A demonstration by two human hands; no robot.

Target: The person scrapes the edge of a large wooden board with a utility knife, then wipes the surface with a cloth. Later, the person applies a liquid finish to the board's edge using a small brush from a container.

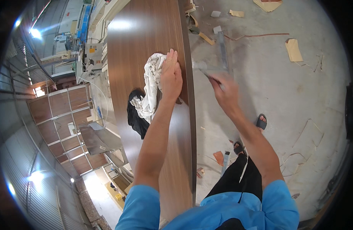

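Note:
My left hand (171, 78) lies flat on the dark brown wood-grain panel (146, 34), close to its right edge, fingers stretched forward. Under and beside that palm is a crumpled white cloth (149, 82) with small dark specks. A black cloth (137, 119) lies partly beneath the white one. Off the panel's right side, my right hand (226, 92) is closed round a thin tool that looks like a scraper (203, 71). Motion smears the tool and fingers, and whether the blade touches the panel edge cannot be made out.
Scraps of tan sheet (294, 50) and thin strips litter the grey concrete floor (283, 92). A metal bar (223, 51) stands or lies right of the panel. My sandalled feet (262, 121) are on the floor. Workshop machinery (93, 55) is beyond the panel's left side.

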